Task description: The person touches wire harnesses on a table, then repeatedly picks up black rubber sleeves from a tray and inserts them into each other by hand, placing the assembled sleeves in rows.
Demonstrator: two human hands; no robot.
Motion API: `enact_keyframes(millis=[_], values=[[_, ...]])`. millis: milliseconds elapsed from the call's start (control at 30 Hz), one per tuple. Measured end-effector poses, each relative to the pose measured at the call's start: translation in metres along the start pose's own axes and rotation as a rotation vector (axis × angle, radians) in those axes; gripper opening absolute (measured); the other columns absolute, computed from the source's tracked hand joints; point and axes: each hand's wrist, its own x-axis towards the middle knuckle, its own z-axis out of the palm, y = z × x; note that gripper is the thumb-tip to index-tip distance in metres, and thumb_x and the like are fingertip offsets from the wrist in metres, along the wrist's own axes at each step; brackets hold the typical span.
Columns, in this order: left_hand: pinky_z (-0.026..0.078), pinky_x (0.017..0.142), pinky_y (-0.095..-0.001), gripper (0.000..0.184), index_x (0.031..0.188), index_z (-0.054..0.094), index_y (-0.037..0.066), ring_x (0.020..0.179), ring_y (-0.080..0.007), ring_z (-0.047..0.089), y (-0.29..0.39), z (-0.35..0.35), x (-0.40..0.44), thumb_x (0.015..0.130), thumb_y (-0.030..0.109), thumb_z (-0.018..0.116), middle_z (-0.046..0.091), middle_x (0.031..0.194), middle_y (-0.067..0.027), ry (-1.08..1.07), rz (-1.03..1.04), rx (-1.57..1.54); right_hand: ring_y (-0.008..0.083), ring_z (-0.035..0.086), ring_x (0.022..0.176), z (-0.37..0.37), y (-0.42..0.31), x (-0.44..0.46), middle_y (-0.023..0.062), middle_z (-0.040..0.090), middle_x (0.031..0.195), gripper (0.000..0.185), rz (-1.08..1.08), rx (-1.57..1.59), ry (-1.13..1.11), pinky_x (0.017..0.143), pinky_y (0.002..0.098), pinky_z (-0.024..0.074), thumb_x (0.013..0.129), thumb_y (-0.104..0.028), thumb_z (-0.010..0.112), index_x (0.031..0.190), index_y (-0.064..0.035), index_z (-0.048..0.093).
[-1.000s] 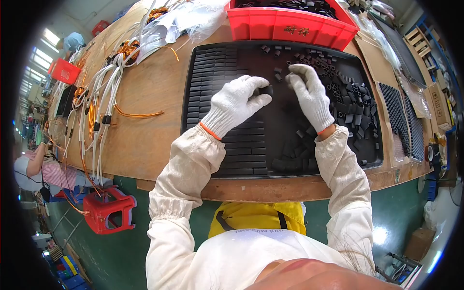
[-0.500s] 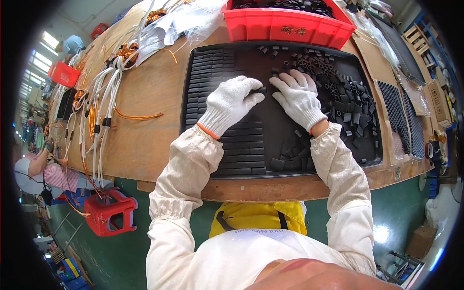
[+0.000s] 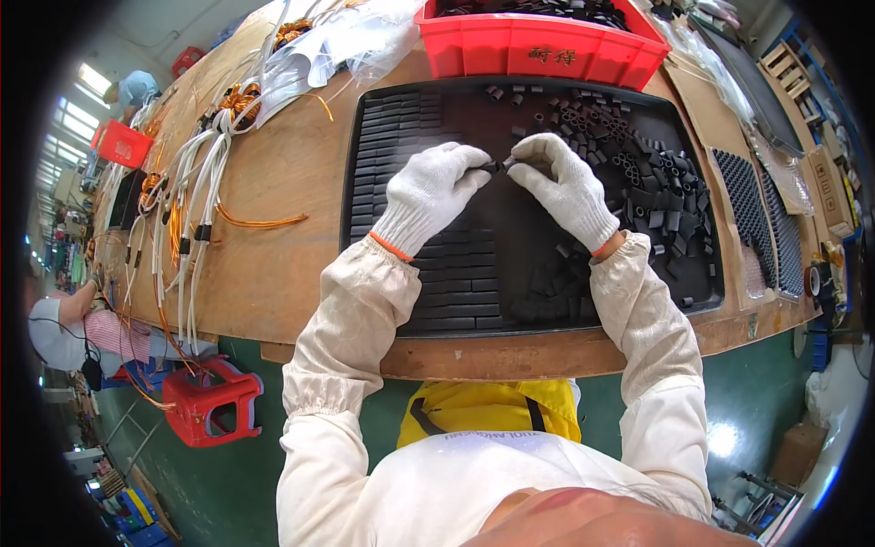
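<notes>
Both my hands wear white knitted gloves and meet over the middle of a black tray (image 3: 515, 211). My left hand (image 3: 430, 190) is closed in a pinch on a short black tube (image 3: 493, 168). Fingertip to fingertip with it, my right hand (image 3: 569, 187) pinches another short black tube (image 3: 509, 164), mostly covered by the glove. Left of my hands, black pieces lie in neat packed rows (image 3: 460, 284). On the tray's right side, loose black tubes (image 3: 670, 187) are heaped, some standing on end. More loose pieces lie near the front, partly in shadow.
A red bin (image 3: 547, 56) of black pieces stands behind the tray. White cables with copper coils (image 3: 205, 150) lie on the wooden table (image 3: 273, 264) at left. Black honeycomb-like sheets (image 3: 743, 214) lie at right. A red stool (image 3: 211, 401) and another person sit at lower left.
My right hand has come off the loose pieces and turned toward my left, now pinching a black tube. My left hand has barely moved and keeps its tube.
</notes>
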Motion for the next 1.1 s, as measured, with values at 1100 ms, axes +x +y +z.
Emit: enact_keyframes(millis=[1100], values=[[0.054, 0.085, -0.0266, 0.034, 0.126, 0.070, 0.002, 0.091, -0.0095, 0.066, 0.011, -0.004, 0.001, 0.096, 0.018, 0.074, 0.074, 0.102, -0.0056, -0.148, -0.321, -0.370, 0.0109, 0.068, 0.093, -0.001, -0.016, -0.006, 0.0038, 0.072, 0.099, 0.013, -0.090, -0.118, -0.006, 0.084, 0.0268, 0.0551, 0.095, -0.005, 0.073, 0.108, -0.0048, 0.071]])
